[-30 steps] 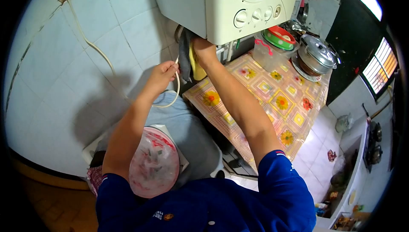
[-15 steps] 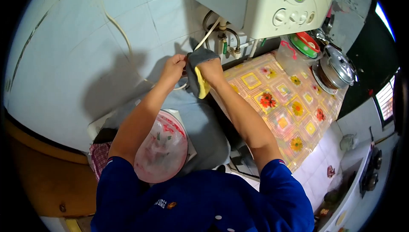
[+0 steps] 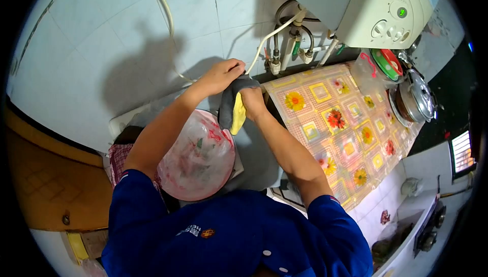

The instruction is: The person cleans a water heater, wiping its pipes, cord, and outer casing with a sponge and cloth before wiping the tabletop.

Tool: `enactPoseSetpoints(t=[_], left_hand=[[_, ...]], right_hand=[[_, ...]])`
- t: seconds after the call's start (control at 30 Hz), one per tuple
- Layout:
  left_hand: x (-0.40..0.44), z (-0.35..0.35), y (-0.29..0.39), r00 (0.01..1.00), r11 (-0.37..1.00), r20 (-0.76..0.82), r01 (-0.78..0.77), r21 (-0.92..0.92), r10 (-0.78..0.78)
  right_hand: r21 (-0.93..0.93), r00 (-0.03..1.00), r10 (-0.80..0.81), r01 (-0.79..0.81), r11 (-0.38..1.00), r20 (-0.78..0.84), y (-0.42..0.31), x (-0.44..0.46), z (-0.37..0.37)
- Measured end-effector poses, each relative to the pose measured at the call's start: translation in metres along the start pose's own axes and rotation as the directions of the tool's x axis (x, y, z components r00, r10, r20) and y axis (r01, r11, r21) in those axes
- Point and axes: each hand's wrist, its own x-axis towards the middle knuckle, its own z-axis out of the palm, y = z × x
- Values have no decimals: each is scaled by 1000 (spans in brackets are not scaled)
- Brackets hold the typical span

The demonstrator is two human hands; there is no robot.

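Note:
A grey cloth with a yellow underside hangs in folds from my right hand, whose fingers are closed in it and partly hidden. Just above, my left hand has its fingers pinched together at the cloth's upper edge; what they hold cannot be made out. A white hose slants down from the pipes and disappears behind the cloth, beside my left fingertips. Below my left forearm sits a pinkish translucent basin with red marks.
A grey cover lies under the basin. To the right stands a table with a flowered plastic cloth, bearing a lidded metal pot and coloured basins. A water heater hangs above; pipes run beneath it.
The camera view has shifted, moving the heater and table rightward in the picture. My left hand has risen to the cloth's top edge beside the hose. The cloth stays in my right hand.

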Motion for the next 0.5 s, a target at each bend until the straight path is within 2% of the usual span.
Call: enactPoseSetpoints(t=[0.03,0.07,0.13,0.17,0.23,0.3,0.37,0.43,0.5], left_hand=[[-7,-2,1,1000,1000,-4,1,-2,-1],[-15,-2,1,999,993,-45,1,115,4],[-39,1,17,994,915,-86,-34,401,74],[-45,6,16,993,917,-91,-27,397,69],[-55,13,18,977,881,23,-201,428,212],[-57,13,15,981,878,-25,-162,450,194],[-49,8,-1,984,920,-62,-134,368,168],[-46,4,0,975,920,-97,-152,361,199],[-45,-1,5,999,922,-28,-20,386,33]], right_hand=[[152,998,47,-40,988,-43,1,-2,4],[221,991,127,-114,968,-43,0,-5,5],[261,990,141,-142,955,24,-5,-8,6],[303,985,149,-169,938,88,-6,-10,8],[282,982,158,-182,942,105,-8,-15,12],[284,961,201,-250,926,192,-13,-18,10],[220,949,226,-274,936,219,-24,-22,7],[-31,896,337,-343,939,290,-40,-29,7],[-86,887,381,-371,924,260,-57,-36,5]])
